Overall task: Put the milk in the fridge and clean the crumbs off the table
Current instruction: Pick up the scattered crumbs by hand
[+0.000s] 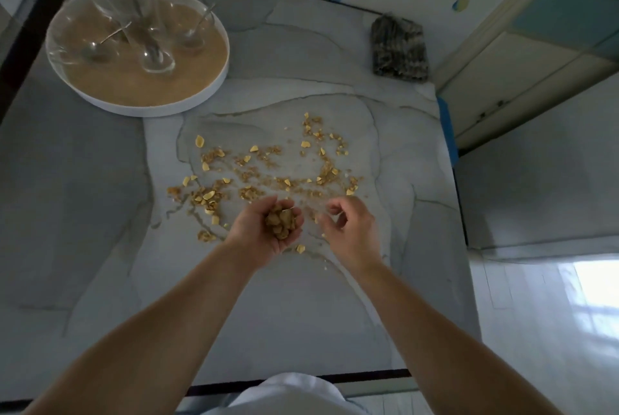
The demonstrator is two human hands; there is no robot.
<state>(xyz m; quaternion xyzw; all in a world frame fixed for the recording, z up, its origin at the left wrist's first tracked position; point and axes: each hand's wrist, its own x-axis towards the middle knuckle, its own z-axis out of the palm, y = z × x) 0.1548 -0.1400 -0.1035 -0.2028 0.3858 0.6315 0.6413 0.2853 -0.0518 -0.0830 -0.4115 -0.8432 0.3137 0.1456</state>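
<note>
The left hand point(264, 230) is turned palm up and cupped, its fingers curled loosely around a heap of crumbs point(280, 223) that fills the hollow of the palm. Just beside it, the right hand point(351, 230) hangs palm down over the table, its fingers point(331, 210) bent inward with the thumb close to the fingertips; whether anything is pinched between them cannot be told, since the motion blurs them. Both hands sit low over the near edge of the spill.

Beyond the fingers, loose crumbs point(268, 166) lie scattered in a wide band across the middle of the marble-patterned table point(301, 314), pale flakes mixed with darker bits, and a few stray pieces point(300, 249) lie just under the hands. Further out to the left stands a round white tray point(201, 93) with a tan inner surface, carrying several clear glasses point(157, 59). Near the far right corner of the table lies a dark mottled cloth point(400, 49), well apart from the crumbs. No milk container shows in the view
</note>
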